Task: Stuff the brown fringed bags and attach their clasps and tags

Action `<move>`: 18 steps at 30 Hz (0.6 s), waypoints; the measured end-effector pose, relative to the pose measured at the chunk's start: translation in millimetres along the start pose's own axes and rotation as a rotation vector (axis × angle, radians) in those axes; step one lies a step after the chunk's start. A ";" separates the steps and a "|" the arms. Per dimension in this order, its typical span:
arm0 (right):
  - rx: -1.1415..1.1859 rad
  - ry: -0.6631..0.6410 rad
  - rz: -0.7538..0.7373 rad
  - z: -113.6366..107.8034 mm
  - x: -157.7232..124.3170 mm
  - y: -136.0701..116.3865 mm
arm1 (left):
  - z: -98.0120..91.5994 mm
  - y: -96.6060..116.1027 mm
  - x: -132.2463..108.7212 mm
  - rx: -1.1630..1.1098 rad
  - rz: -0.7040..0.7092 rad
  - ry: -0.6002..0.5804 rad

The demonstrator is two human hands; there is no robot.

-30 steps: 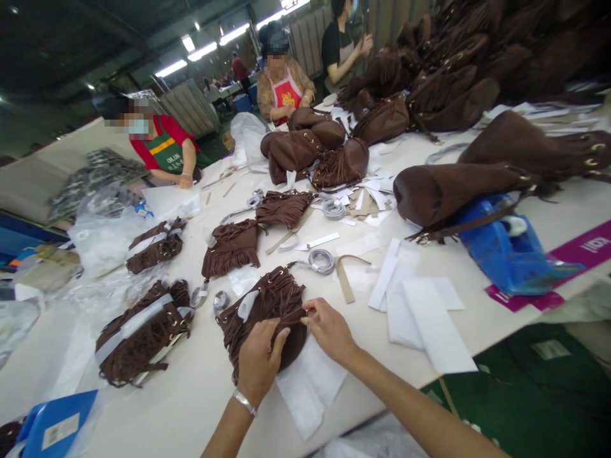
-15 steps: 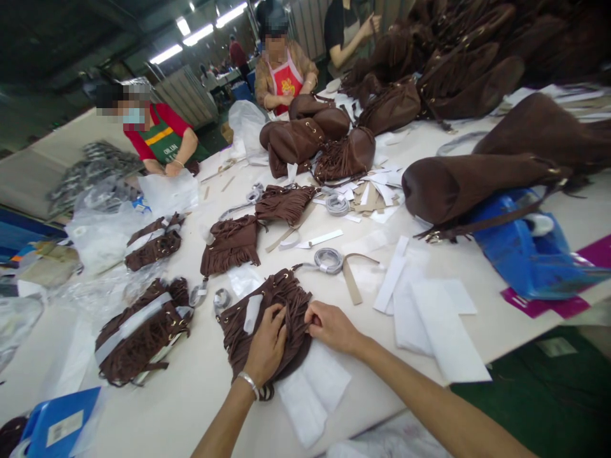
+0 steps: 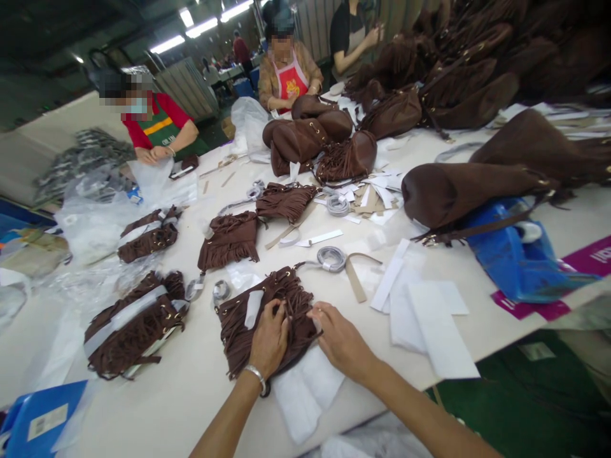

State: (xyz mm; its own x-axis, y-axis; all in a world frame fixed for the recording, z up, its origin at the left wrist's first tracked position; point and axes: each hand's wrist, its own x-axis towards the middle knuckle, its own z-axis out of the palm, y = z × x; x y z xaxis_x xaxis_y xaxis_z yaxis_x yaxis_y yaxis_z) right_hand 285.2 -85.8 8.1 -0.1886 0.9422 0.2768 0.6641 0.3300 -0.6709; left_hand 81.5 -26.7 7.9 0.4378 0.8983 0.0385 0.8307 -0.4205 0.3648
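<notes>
A dark brown fringed handbag (image 3: 238, 331) lies flat before me, a white paper-wrapped piece (image 3: 254, 308) on its front. My left hand (image 3: 271, 340) rests on the bag's middle, fingers bent and closed on the fringe. At the bag's right edge, my right hand (image 3: 341, 340) pinches the fringe strands between thumb and fingers. Soft white sheets (image 3: 303, 394) stick out from under the bag's lower edge. A strap coil wrapped in grey (image 3: 331, 259) is joined to its upper right corner.
Brown bags with white bands (image 3: 138, 327) lie to the left, and two fringed bags (image 3: 229, 238) (image 3: 285, 202) beyond. White paper strips (image 3: 436, 324) and a blue bin (image 3: 513, 254) are on the right. Co-workers (image 3: 160, 124) (image 3: 289, 76) stand across the table (image 3: 191, 407).
My right hand has shifted slightly lower and right, its fingers less curled. My left hand stays on the bag. A co-worker's hands on the left have moved away from a small brown item.
</notes>
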 end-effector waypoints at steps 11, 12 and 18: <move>-0.456 -0.103 -0.071 44.2 -1.5 -2.0 | -0.8 6.6 -2.6 0.068 -0.063 0.054; -0.495 -0.130 -0.030 40.8 -4.0 -4.4 | -0.8 7.7 -3.2 0.077 -0.069 0.063; -0.517 -0.183 0.023 -14.3 32.3 -32.6 | -1.5 9.8 -4.9 0.100 -0.088 0.100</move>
State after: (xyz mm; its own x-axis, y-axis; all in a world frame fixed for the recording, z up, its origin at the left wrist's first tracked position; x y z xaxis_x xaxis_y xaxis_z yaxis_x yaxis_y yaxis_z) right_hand 267.8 -66.9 48.8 -0.2621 0.9587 0.1106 0.9299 0.2815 -0.2366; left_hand 86.9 -35.0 12.7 0.3300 0.9382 0.1048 0.8965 -0.3462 0.2765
